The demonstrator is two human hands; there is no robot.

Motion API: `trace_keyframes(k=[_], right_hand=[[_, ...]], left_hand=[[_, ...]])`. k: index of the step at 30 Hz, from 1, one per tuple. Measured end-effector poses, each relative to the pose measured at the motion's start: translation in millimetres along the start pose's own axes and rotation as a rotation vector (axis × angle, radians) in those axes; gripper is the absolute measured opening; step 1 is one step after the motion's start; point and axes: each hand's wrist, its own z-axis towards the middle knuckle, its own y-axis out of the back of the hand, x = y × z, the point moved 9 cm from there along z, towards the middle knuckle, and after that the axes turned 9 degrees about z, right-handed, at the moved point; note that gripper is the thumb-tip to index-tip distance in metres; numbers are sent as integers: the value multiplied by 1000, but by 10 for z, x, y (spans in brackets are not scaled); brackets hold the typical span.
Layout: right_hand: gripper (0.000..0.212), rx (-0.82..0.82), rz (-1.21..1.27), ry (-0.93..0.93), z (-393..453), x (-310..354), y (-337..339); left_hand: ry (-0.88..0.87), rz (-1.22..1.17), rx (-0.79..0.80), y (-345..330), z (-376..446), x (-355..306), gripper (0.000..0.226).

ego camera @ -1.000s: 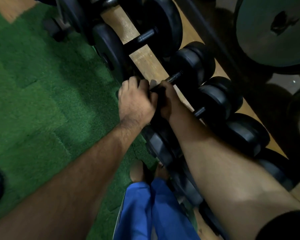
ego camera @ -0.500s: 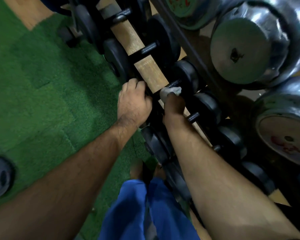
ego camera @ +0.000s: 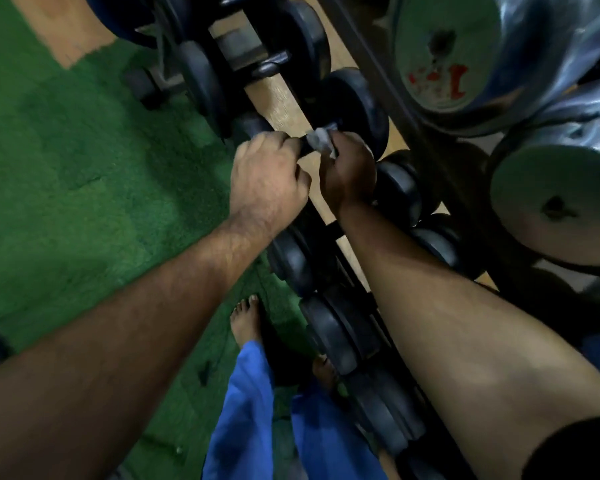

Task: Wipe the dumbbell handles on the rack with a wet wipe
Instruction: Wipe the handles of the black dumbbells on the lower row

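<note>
A row of black dumbbells lies on a wooden-topped rack (ego camera: 284,102) running from top centre to bottom right. My right hand (ego camera: 349,171) holds a crumpled white wet wipe (ego camera: 321,140) wrapped on the handle of one black dumbbell (ego camera: 359,105), close to its far weight. My left hand (ego camera: 267,178) grips the near end of that same dumbbell, fingers curled over it. The handle itself is almost wholly hidden under the two hands and the wipe.
Green turf (ego camera: 84,174) covers the floor on the left. Large shiny steel dumbbells (ego camera: 440,53) sit on an upper tier at the right. My bare feet (ego camera: 246,320) and blue trousers (ego camera: 246,410) stand right beside the rack. More black dumbbells (ego camera: 326,327) lie below my hands.
The white wipe has come into sight in my right hand and slid up along the handle toward the far weight. My left hand has kept its grip. The camera has swung toward the steel dumbbells.
</note>
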Motion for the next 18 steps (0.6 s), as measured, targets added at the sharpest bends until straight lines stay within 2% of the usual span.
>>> trace_keyframes(k=[4,5,6,8,10,12,14,18], right_hand=[[35,-84,-167,90,259,92,-35],[32,-64,-147,89,340,52,-96],[27,-33,-231,137,406,5,-192],[31,122,-312,172,452,-144,-429],[35,99,-295,146,426,-261,-455],[28,18,-326,253,345,-156,-407],[30,78,-356,348,284,-76,-413],[47,183,-305,402,272,-85,-395]], left_hand=[[-46,34,-34,-67,263,131,37],[-58,45,-34,-100,336,164,35],[-66,53,-29,-140,401,193,32],[-68,53,10,-220,498,240,36],[-53,44,46,-296,530,268,49],[-30,79,54,-360,529,272,52],[14,99,42,-415,520,263,50],[143,64,21,-473,503,264,57]])
